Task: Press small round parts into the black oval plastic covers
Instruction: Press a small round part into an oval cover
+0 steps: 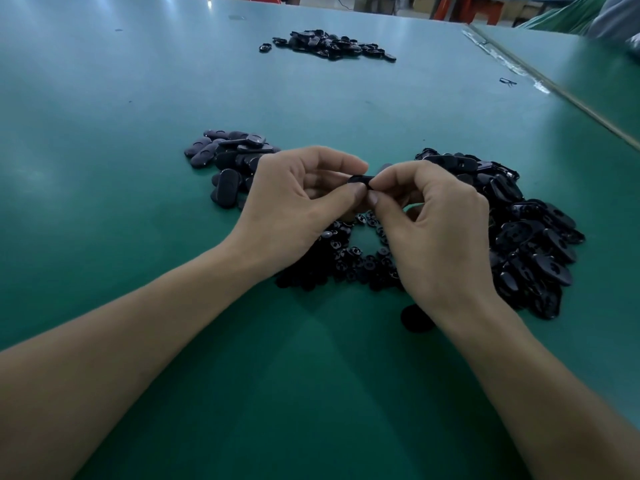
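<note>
A black oval cover (360, 180) is pinched between both hands above the green table (138, 237). My left hand (298, 206) grips its left end with thumb and forefinger. My right hand (433, 223) pinches its right end, thumb tips nearly touching. Whether a round part sits in it is hidden by the fingers. Small round parts (360, 261) lie in a heap under my hands. A pile of oval covers (526, 233) lies to the right, and a smaller pile of covers lying smooth side up (225, 161) is to the left.
Another heap of black covers (329, 45) lies far across the table. A single round black piece (415, 318) sits near my right wrist. A seam (561, 95) joins a second table at the right. A person's sleeve (616, 19) shows at the top right.
</note>
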{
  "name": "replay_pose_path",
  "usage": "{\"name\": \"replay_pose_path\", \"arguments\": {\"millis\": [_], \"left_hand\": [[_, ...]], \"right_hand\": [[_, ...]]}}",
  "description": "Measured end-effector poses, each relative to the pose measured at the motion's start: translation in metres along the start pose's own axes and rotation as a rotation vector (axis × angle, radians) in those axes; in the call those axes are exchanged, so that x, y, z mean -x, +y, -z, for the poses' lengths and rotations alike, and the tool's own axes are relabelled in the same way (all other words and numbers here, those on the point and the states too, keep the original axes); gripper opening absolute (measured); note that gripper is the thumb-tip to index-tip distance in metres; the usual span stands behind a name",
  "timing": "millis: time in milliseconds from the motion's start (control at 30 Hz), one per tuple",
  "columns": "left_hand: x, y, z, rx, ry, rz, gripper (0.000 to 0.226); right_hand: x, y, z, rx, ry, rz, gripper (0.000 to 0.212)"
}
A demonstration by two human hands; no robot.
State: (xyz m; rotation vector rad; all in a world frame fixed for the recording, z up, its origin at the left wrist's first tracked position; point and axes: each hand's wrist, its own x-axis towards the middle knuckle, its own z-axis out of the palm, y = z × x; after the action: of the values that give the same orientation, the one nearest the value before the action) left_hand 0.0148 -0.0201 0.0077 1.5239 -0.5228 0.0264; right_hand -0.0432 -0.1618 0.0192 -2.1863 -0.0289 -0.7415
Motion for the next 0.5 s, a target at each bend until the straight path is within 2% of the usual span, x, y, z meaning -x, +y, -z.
{"name": "replay_pose_path", "arguments": {"millis": [100,267,500], "left_hand": [[-0.0003,-0.0006,0.0003,0.013,0.001,0.007,0.023],[0.0,-0.0016,0.0009,0.064,0.017,0.02,0.02],[-0.0018,-0.0031,0.0018,0.104,0.064,0.028,0.017]], "right_hand": [[-0.0007,-0.002,0.0001,0.003,0.006,-0.011,0.017],[-0.0042,0.002,0.0033,-0.178,0.003,-0.12,0.017],[-0.0088,0.0021,0.0072,-0.362,-0.006,-0.183,0.018]]}}
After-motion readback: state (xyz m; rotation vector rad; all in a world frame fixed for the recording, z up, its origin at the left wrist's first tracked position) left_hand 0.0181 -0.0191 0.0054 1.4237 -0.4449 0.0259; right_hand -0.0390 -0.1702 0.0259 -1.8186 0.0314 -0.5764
